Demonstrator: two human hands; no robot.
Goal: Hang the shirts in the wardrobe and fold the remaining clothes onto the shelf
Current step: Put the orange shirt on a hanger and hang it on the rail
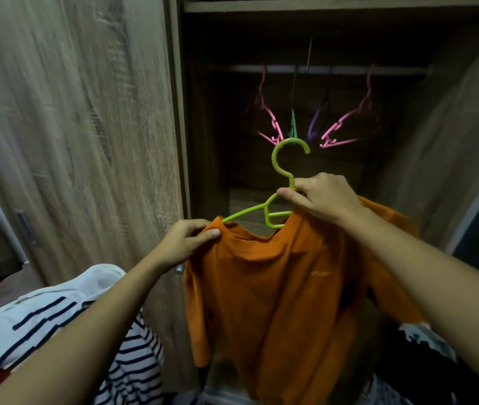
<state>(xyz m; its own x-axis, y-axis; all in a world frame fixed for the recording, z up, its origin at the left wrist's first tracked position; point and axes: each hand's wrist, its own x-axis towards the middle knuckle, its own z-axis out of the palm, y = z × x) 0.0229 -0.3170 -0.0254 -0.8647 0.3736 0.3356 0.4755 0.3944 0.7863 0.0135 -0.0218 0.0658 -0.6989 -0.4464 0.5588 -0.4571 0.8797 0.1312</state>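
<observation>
An orange T-shirt (276,293) hangs in front of the open wardrobe, partly on a lime-green plastic hanger (283,168). My right hand (320,197) grips the hanger at its neck, just under the hook. My left hand (185,244) pinches the shirt's left shoulder seam, where the hanger's left arm pokes out of the collar. The hanger's right arm is hidden inside the shirt. The rail (320,69) runs across the dark wardrobe interior above.
Several empty hangers, pink (340,127), green and purple, dangle from the rail. The wooden wardrobe door (72,127) stands at the left. A striped black-and-white garment (57,325) lies heaped at lower left; dark and patterned clothes (425,363) lie at lower right.
</observation>
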